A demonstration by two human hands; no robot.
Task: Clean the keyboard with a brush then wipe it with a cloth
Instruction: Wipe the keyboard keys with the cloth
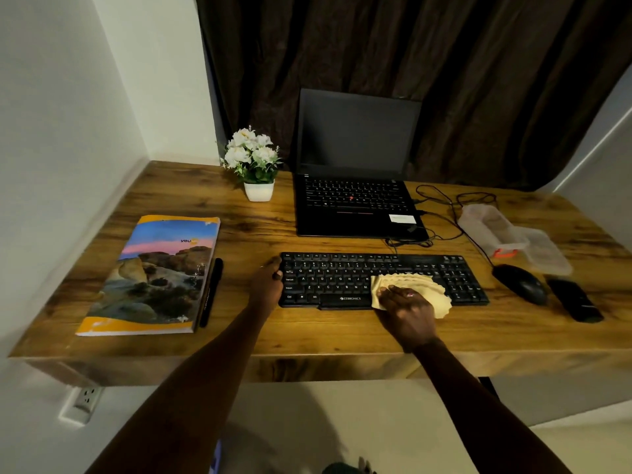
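Wiping has begun: right hand (408,307) presses flat, grip open, on the cloth (410,289) over the keyboard (342,278) near the table's front edge; left hand (268,282) clasps its left end; brushing looks done.

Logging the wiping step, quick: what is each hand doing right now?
Left hand: gripping the left end of the keyboard, steadying it.
Right hand: flat, fingers spread, pressing the yellow cloth onto the keys.
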